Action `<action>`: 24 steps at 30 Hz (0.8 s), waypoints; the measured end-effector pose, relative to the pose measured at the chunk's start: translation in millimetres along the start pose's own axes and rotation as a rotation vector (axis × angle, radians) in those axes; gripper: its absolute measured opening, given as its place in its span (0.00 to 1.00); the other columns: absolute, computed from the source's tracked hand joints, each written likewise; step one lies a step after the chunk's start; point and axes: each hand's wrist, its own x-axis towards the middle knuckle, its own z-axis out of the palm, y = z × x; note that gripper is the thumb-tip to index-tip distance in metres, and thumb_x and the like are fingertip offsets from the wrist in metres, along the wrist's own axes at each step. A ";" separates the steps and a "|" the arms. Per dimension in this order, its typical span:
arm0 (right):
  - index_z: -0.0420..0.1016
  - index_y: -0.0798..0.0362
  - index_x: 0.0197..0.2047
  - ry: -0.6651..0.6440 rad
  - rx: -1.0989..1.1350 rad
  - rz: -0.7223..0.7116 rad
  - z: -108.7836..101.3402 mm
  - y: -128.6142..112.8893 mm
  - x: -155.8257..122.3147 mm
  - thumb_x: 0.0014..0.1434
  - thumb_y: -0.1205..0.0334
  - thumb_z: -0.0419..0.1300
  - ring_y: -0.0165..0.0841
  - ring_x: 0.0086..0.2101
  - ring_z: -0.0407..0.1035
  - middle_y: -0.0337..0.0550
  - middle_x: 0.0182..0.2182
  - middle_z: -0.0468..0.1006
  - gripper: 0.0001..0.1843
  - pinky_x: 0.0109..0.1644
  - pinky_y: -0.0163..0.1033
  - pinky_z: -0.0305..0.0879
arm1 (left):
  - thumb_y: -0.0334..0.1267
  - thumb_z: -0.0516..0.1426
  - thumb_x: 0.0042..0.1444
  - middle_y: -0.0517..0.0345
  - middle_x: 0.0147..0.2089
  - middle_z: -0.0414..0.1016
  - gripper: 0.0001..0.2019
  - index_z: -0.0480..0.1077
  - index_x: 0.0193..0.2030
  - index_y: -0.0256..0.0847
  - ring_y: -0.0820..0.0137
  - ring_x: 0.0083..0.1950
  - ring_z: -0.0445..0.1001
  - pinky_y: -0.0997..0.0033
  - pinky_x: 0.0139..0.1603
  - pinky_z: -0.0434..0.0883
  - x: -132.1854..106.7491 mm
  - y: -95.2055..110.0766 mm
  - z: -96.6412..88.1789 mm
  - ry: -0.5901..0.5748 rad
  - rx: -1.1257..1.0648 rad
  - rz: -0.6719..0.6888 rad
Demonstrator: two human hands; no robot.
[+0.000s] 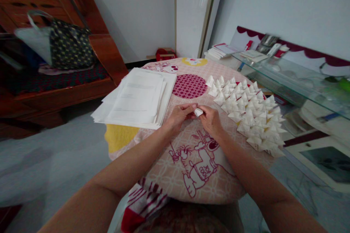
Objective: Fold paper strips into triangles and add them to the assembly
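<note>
while the left hand (179, 117) and right hand (212, 119) pinch a folded paper (198, 112), stacked sheets (138, 96) and pointed paper pieces (248, 117) flank them.

Bare forearms (139, 156) (elbows (108, 189) too); bare hands (179, 116)

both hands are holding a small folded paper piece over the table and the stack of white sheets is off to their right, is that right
Not quite: the stack of white sheets lies to the left of the left hand and right hand, as the head view shows. Both do hold the small folded paper piece over the table.
</note>
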 end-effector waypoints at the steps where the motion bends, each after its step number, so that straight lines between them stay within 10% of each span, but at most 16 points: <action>1: 0.82 0.54 0.43 0.025 0.009 -0.007 0.6 1.9 0.1 0.57 0.71 0.54 0.38 0.39 0.76 0.48 0.37 0.84 0.16 0.45 0.38 0.68 | 0.46 0.73 0.42 0.54 0.33 0.79 0.20 0.82 0.38 0.33 0.76 0.31 0.72 0.73 0.36 0.71 0.7 0.0 -1.0 -0.004 -0.004 -0.005; 11: 0.75 0.52 0.27 0.024 0.266 0.237 0.9 8.3 0.6 0.59 0.60 0.56 0.31 0.19 0.67 0.38 0.18 0.73 0.11 0.22 0.34 0.61 | 0.49 0.74 0.38 0.52 0.31 0.80 0.21 0.81 0.33 0.33 0.73 0.30 0.72 0.73 0.32 0.68 3.3 1.0 -12.1 0.011 0.115 -0.014; 24: 0.72 0.53 0.28 -0.124 0.666 0.434 -6.6 -4.1 3.4 0.51 0.45 0.64 0.31 0.18 0.71 0.40 0.18 0.75 0.18 0.15 0.31 0.61 | 0.45 0.68 0.45 0.57 0.24 0.76 0.15 0.78 0.29 0.32 0.76 0.24 0.68 0.75 0.27 0.63 3.1 6.7 -16.9 0.005 0.301 0.059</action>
